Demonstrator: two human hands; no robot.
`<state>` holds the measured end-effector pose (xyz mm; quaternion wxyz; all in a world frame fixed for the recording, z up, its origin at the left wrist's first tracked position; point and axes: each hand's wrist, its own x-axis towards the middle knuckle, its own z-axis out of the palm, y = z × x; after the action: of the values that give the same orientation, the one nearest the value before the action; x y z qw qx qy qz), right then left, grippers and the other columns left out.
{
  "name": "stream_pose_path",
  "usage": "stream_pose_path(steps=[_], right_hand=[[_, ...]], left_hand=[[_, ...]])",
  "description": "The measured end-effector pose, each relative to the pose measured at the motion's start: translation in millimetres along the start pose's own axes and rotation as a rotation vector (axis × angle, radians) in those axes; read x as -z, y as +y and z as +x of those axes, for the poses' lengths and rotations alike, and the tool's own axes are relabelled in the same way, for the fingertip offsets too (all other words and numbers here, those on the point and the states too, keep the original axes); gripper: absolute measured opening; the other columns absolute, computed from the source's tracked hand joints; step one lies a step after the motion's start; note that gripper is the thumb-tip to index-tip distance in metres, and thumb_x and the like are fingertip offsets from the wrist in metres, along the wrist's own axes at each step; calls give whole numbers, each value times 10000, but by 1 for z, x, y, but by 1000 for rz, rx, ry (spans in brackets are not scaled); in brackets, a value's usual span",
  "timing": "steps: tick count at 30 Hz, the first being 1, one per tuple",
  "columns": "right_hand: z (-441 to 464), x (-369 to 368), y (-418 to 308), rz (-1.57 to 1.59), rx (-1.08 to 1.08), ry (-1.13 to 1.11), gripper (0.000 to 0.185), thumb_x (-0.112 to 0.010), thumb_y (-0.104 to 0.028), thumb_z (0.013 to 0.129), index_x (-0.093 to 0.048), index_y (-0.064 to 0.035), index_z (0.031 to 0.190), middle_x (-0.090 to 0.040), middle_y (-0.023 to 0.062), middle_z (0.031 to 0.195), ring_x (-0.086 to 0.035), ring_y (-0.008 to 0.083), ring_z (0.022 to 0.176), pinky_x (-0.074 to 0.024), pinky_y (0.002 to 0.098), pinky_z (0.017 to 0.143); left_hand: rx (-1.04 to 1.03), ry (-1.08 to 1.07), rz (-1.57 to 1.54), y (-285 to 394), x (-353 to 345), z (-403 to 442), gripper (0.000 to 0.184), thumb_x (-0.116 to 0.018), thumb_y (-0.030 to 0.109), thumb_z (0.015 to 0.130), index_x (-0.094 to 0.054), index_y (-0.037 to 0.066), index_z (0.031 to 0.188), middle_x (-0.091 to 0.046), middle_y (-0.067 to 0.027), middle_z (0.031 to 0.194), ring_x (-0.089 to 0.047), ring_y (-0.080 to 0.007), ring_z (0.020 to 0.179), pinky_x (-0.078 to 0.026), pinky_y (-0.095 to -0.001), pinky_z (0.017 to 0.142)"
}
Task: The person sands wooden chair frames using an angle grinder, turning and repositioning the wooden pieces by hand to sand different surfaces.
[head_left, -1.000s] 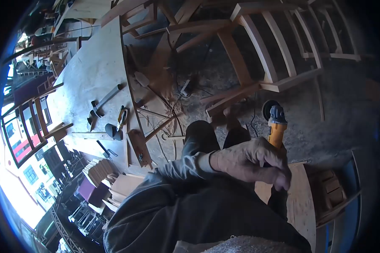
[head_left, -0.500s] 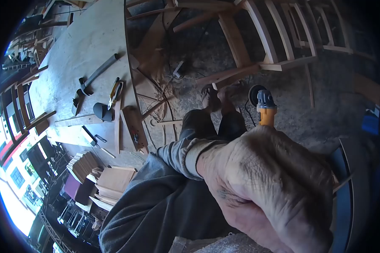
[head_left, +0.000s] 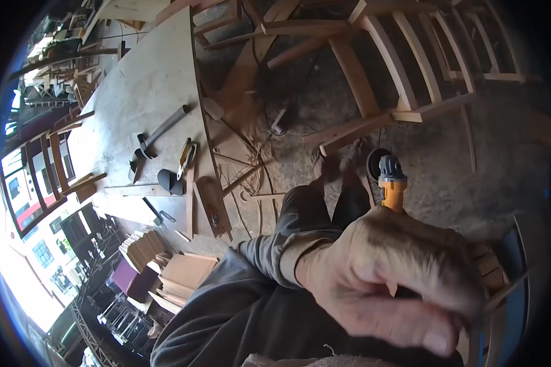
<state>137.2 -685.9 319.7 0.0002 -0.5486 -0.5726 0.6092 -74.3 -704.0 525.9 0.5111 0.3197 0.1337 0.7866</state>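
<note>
My left hand (head_left: 386, 269) reaches across from the left, close to the camera, out of a grey sleeve (head_left: 288, 257). Its fingers are bent, and the thumb comes up near the index fingertip with a gap behind them. Whether anything small sits in that pinch is hidden. Just past the knuckles shows an orange angle grinder (head_left: 392, 183) with a grey head and a dark disc (head_left: 378, 162). The hand covers its lower end, so what supports it cannot be seen. My right hand is not visible.
A pale worktable (head_left: 147, 79) at left carries a hammer-like tool (head_left: 165, 125), yellow-handled pliers (head_left: 185, 160) and a dark rounded piece (head_left: 171, 181). Wooden frames (head_left: 404, 67) stand ahead. Stacked boards (head_left: 187, 275) lie at lower left; a cable and wood scraps are on the floor.
My left hand has moved lower and turned, so its thumb and bent fingers now show. The whole view has shifted, with table and floor lower and further right in it.
</note>
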Motion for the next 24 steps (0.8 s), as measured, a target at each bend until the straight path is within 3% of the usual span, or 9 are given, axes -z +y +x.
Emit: stream_pose_path(steps=[3, 6, 7, 10, 13, 16, 21, 24], right_hand=[[2, 14, 11, 25, -59, -5, 325, -790, -51, 800, -626, 25, 1070, -703, 99, 853, -697, 163, 734, -571, 319, 676], [8, 18, 19, 114, -120, -14, 318, -791, -48, 803, -627, 26, 1066, -706, 101, 849, -701, 164, 730, -574, 316, 671], [12, 17, 20, 176, -161, -14, 316, -791, -46, 804, -628, 26, 1065, -708, 102, 847, -702, 164, 729, -574, 315, 670], [32, 7, 14, 464, -337, -30, 316, -804, -63, 808, -629, 20, 1058, -705, 96, 804, -701, 170, 670, -589, 324, 639], [63, -11, -9, 571, -323, -17, 265, -767, -61, 842, -622, 11, 1052, -685, 97, 763, -687, 178, 633, -584, 327, 619], [106, -46, -30, 642, -213, 30, 242, -742, -62, 867, -621, 14, 1064, -675, 95, 759, -679, 177, 628, -573, 322, 606], [181, -114, -22, 656, -77, 158, 298, -756, -70, 877, -630, 19, 1132, -690, 76, 837, -687, 167, 685, -570, 312, 619], [252, -145, -16, 604, 29, 266, 345, -768, -61, 869, -636, 12, 1180, -699, 61, 881, -694, 159, 764, -567, 300, 648]], left_hand=[[375, -52, 269, -19, 42, -5, 268, -734, 177, 985, -728, -69, 1089, -764, -124, 970, -739, -204, 801, -590, -322, 691], [933, -86, 711, -32, 85, -12, 169, -751, 125, 941, -768, 21, 1072, -773, -116, 896, -754, -196, 824, -585, -316, 754], [699, -257, 967, -49, 111, -32, 154, -722, 106, 943, -781, 35, 1067, -772, -101, 873, -757, -200, 829, -585, -321, 773], [946, -24, 869, -66, 157, -63, 181, -691, 100, 954, -775, 37, 1103, -765, -120, 976, -753, -211, 915, -588, -333, 802], [781, -37, 806, -79, 206, -81, 240, -656, 123, 987, -739, 24, 1189, -728, -150, 1097, -732, -225, 998, -582, -340, 863], [741, 56, 798, -91, 248, -77, 263, -672, 150, 977, -718, -10, 1181, -750, -131, 1083, -730, -236, 998, -569, -346, 861], [1095, 253, 537, -113, 335, -30, 407, -761, 265, 927, -702, -33, 1198, -749, -157, 1114, -720, -218, 1037, -553, -338, 882], [1220, 226, 773, -110, 377, 14, 549, -852, 355, 826, -705, -33, 1186, -750, -160, 1105, -716, -203, 1029, -553, -353, 887]])
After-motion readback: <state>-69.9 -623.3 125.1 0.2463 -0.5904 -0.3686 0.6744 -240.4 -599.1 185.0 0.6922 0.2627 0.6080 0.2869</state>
